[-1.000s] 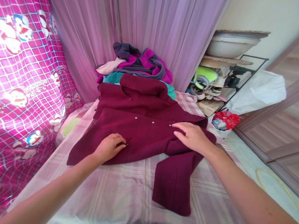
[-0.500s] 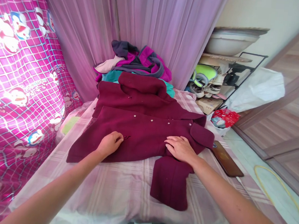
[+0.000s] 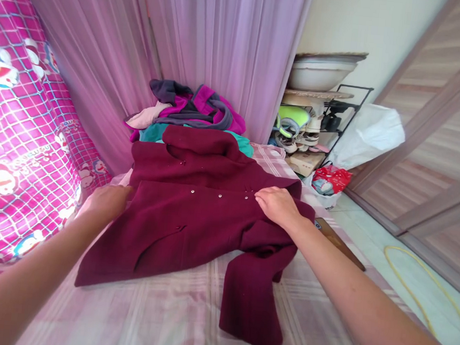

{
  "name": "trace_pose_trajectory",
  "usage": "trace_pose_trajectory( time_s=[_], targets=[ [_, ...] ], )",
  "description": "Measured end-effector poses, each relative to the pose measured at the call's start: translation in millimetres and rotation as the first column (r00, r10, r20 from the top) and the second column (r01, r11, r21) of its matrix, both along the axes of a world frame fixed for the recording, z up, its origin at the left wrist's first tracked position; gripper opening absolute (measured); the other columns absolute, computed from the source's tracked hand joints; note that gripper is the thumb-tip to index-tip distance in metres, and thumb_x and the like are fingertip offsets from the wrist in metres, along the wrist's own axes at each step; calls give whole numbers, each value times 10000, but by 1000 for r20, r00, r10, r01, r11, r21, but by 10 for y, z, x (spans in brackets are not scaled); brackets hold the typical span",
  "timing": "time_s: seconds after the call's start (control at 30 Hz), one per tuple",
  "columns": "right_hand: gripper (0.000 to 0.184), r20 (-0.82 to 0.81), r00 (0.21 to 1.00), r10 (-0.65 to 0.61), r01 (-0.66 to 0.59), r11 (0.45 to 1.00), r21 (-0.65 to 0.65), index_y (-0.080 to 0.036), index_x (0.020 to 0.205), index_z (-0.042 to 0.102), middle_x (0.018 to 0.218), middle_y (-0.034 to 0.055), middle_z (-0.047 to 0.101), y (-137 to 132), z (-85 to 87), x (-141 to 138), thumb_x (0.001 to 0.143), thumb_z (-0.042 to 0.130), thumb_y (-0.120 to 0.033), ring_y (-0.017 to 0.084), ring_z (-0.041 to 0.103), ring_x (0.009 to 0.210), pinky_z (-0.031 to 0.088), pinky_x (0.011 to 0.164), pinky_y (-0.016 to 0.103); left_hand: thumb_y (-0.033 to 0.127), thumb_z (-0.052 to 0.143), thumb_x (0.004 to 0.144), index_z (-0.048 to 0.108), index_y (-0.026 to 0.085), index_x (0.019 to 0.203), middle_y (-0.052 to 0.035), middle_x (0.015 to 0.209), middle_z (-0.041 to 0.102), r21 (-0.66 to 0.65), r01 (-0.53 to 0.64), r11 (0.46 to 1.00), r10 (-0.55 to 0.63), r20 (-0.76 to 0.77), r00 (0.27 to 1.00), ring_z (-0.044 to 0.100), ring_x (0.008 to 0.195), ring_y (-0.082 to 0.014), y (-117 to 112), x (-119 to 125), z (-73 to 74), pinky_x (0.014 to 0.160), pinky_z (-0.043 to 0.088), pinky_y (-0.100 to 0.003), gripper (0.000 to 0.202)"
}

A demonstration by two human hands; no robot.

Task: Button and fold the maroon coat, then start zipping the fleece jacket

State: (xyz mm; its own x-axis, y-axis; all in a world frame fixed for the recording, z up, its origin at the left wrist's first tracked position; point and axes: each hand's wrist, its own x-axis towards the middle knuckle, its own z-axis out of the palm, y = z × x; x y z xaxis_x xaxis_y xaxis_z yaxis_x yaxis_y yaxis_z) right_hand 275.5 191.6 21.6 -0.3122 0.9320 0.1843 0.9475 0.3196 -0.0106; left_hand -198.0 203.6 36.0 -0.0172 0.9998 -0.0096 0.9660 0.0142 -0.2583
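**Maroon coat laid flat: hand placement and handling properties**

A maroon coat (image 3: 194,217) is spread front-up on a checked sheet (image 3: 169,312) covering the table, near the centre of the view. Its collar lies at the far end, against a pile of clothes (image 3: 191,110). One sleeve (image 3: 251,298) is draped toward the near edge.

The left hand (image 3: 106,202) is placed at the coat's left edge, just beside the shoulder area. Its grip cannot be told: the fingers are blurred and partly hidden by the fabric. The right hand (image 3: 277,206) is laid palm-down on the right side of the coat, near the row of snap buttons (image 3: 219,196). Its fingers are extended and flat, and nothing is gripped.

The fabric appears thick and fleecy. It is judged to be soft, limp and moderately heavy for a garment, with no stiffness of its own. Slipping is unlikely, since the nap should cling to the sheet. Hold is best taken at the shoulder seams or the hem edge, where the material is doubled. A dark flat object (image 3: 340,244) lies partly under the right forearm, at the table's right edge.
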Motion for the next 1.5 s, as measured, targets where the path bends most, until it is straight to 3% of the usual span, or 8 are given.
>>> trace_pose_trajectory(
  time_s=[0.13, 0.27, 0.47, 0.6, 0.77, 0.97, 1.13, 1.5],
  targets=[
    [324, 129, 989, -77, 76, 997, 11, -202, 1071, 741, 1139, 115, 724, 280, 12, 106, 945, 443, -224, 284, 613, 1048, 418, 859, 408, 237, 413, 936, 631, 196, 1288, -133, 1345, 623, 93, 320, 943, -328, 96, 940, 561, 1237, -315, 445, 719, -152, 1055, 377, -465, 416],
    [285, 191, 981, 40, -40, 999, -4, -203, 1062, 745, 1118, 122, 720, 320, -225, 152, 940, 495, -268, 287, 564, 1110, 378, 909, 417, 324, 497, 911, 618, 203, 1303, -156, 1375, 600, 88, 325, 942, -334, 131, 933, 474, 1330, -340, 747, 1058, -366, 1112, 274, -515, 427],
    [275, 193, 969, 152, -148, 988, -35, -201, 1004, 762, 1073, 114, 733, 243, -534, 211, 938, 503, -269, 310, 486, 1244, 249, 1077, 500, 346, 523, 888, 707, 241, 1036, -119, 1061, 732, 100, 385, 918, -392, 72, 917, 583, 1136, -312, 795, 944, -530, 1128, 179, -552, 258],
    [316, 192, 964, 186, -168, 980, -105, -207, 973, 770, 1010, 115, 754, 210, -539, 212, 953, 459, -258, 296, 506, 1216, 230, 1094, 509, 281, 454, 910, 677, 235, 958, -92, 1026, 730, 84, 487, 869, -494, 138, 858, 611, 1103, -257, 629, 809, -534, 1143, 206, -485, 233],
    [331, 221, 955, 198, -174, 977, -122, -231, 870, 765, 902, 105, 766, 193, -468, 186, 955, 445, -244, 275, 559, 1126, 243, 1091, 483, 361, 377, 968, 640, 256, 972, -2, 702, 680, -1, 550, 835, -542, 168, 823, 658, 757, -196, 244, 670, -462, 1104, 290, -457, 284],
    [350, 227, 960, 164, -156, 986, -52, -194, 883, 749, 821, 103, 739, 274, -326, 138, 967, 411, -233, 246, 608, 947, 265, 1042, 436, 334, 443, 938, 660, 276, 990, -14, 745, 714, -113, 548, 829, -533, 140, 834, 678, 803, -224, -79, 634, -349, 1081, 315, -475, 231],
    [340, 173, 978, 116, -134, 986, 95, -193, 1128, 714, 1070, 107, 728, 444, -207, 24, 981, 415, -259, 256, 567, 1021, 299, 919, 403, 295, 453, 937, 682, 241, 1037, -68, 824, 747, -179, 448, 876, -450, 28, 892, 695, 859, -261, -16, 710, -228, 1047, 342, -504, 256],
    [266, 303, 942, 147, -100, 981, -166, -203, 985, 758, 916, 105, 749, 511, -447, -6, 947, 513, -299, 243, 589, 990, 239, 977, 423, 221, 381, 968, 721, 224, 1115, -117, 1059, 721, -120, 374, 920, -380, -30, 925, 673, 984, -268, 360, 887, -361, 806, 460, -354, 370]
  ],
)
